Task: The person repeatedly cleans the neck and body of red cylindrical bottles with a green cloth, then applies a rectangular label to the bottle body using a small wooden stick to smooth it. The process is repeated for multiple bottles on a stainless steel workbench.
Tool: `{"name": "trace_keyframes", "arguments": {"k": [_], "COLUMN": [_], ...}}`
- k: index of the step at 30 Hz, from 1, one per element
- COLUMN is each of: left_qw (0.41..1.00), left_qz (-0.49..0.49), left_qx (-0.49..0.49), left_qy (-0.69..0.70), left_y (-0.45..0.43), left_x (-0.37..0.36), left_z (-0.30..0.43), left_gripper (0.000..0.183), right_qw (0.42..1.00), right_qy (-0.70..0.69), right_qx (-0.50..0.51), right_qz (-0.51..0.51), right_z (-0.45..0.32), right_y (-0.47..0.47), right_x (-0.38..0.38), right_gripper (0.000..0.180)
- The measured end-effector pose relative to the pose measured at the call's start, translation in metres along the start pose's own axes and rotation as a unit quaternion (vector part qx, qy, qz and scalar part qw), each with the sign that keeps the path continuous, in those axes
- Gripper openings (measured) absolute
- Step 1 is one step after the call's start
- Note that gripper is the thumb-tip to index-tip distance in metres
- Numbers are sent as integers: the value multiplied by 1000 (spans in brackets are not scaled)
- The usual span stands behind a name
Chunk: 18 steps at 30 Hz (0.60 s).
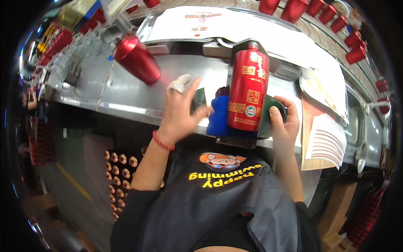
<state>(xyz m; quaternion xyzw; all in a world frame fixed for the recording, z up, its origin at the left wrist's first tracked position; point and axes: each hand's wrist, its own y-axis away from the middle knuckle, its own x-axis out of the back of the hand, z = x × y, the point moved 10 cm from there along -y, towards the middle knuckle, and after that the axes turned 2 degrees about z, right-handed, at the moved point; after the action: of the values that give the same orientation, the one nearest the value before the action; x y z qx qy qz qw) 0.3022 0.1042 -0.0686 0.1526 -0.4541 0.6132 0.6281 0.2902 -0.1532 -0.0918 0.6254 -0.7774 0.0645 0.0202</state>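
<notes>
A red bottle with gold characters [248, 91] lies on a cradle in front of me, its threaded neck pointing away. Under and beside it shows a blue cloth [218, 116]. My right hand [285, 121] grips a dark green pad [270, 110] between thumb and fingers at the bottle's right side. To the left of the bottle, my left hand [182, 110] is raised with its fingers spread, holding nothing; one finger wears a whitish cover [180, 83]. Beside its thumb is a small dark green piece [198, 100]. A plain red bottle [137, 60] stands further left on the metal bench [126, 99].
White printed sheets [245, 25] cover trays behind the bottle. Striped strips on white paper [326, 141] lie at the right edge. Red bottles [294, 9] line the far side. Clear glassy pieces [82, 47] are heaped at left. Several bottle necks [116, 170] show below the bench.
</notes>
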Motion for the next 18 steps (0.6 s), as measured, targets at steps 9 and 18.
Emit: {"name": "trace_keyframes", "arguments": {"k": [9, 18], "left_qw": [990, 993], "left_qz": [19, -7], "left_qx": [-137, -103], "left_qy": [30, 53], "left_y": [14, 26], "left_x": [-51, -69], "left_z": [50, 31], "left_gripper": [102, 98], "right_qw": [997, 996], "right_qy": [6, -27], "right_qx": [-18, 87], "right_qz": [76, -11], "right_z": [5, 28], "right_y": [-10, 3], "right_x": [15, 3], "right_gripper": [24, 27]}}
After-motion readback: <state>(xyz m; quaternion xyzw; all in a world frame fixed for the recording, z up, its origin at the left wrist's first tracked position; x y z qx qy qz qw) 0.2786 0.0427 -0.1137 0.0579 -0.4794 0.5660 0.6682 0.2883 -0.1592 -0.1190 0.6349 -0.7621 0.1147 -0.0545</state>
